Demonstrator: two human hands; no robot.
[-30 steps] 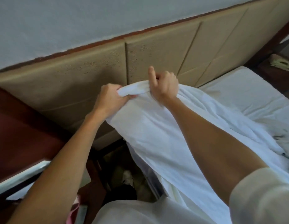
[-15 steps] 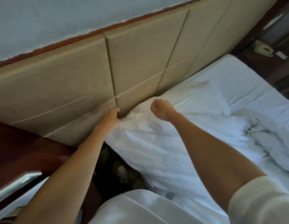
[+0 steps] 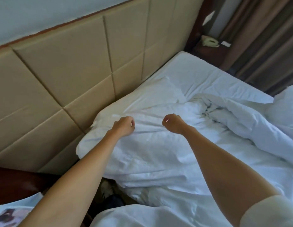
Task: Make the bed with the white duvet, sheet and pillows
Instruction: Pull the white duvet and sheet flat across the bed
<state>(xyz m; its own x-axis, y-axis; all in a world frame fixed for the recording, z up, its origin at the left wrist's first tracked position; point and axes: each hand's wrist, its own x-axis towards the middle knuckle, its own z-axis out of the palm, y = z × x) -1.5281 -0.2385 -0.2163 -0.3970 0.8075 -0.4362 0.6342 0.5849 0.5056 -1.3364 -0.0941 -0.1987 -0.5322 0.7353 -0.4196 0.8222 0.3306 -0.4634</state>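
The soft white rectangular pillow (image 3: 139, 110) lies at the head edge of the bed, touching the padded beige panelled headboard (image 3: 68, 71). Both hands hover just above its near side: the left hand (image 3: 123, 126) and right hand (image 3: 172, 122) each have fingers curled inward, holding nothing. The crumpled white duvet (image 3: 232, 122) is heaped beside the pillow, over the white fitted sheet (image 3: 199, 74).

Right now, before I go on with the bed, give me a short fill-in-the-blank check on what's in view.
1. The pillow lies against the padded ____.
2. Both hands, left and right, are curled and hold ____.
3. The duvet lies ____ on the bed, not spread flat.
4. The telephone sits on the ____ beside the bed.

Missing words: headboard; nothing; crumpled; nightstand
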